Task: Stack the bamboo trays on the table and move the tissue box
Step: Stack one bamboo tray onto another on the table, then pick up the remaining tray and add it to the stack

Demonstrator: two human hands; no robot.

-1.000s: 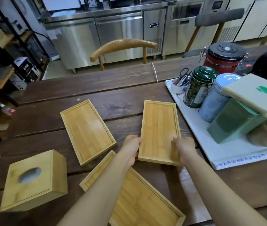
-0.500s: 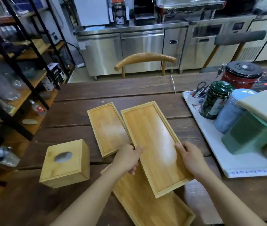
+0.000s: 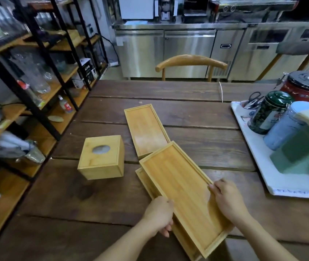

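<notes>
Both hands hold one bamboo tray [image 3: 182, 187] by its long sides near its near end: my left hand [image 3: 158, 215] on the left rim, my right hand [image 3: 227, 201] on the right rim. This tray lies over a second bamboo tray [image 3: 146, 178], whose left edge and near corner stick out beneath it. A third bamboo tray [image 3: 146, 130] rests flat on the dark wooden table [image 3: 197, 102] just beyond, its near end covered by the held tray. The bamboo tissue box [image 3: 101, 157], with an oval opening on top, stands to the left.
A white tray [image 3: 274, 183] at the right carries a green tin [image 3: 268, 112], a blue canister [image 3: 283, 125], a green box [image 3: 300, 155] and a red jar [image 3: 306, 87]. A wooden chair [image 3: 191, 62] stands at the far side. Black shelving [image 3: 27, 87] runs along the left.
The held tray has come from the table's right side over onto the near tray and now lines up with it. The view has shifted, so everything sits further right and lower.
</notes>
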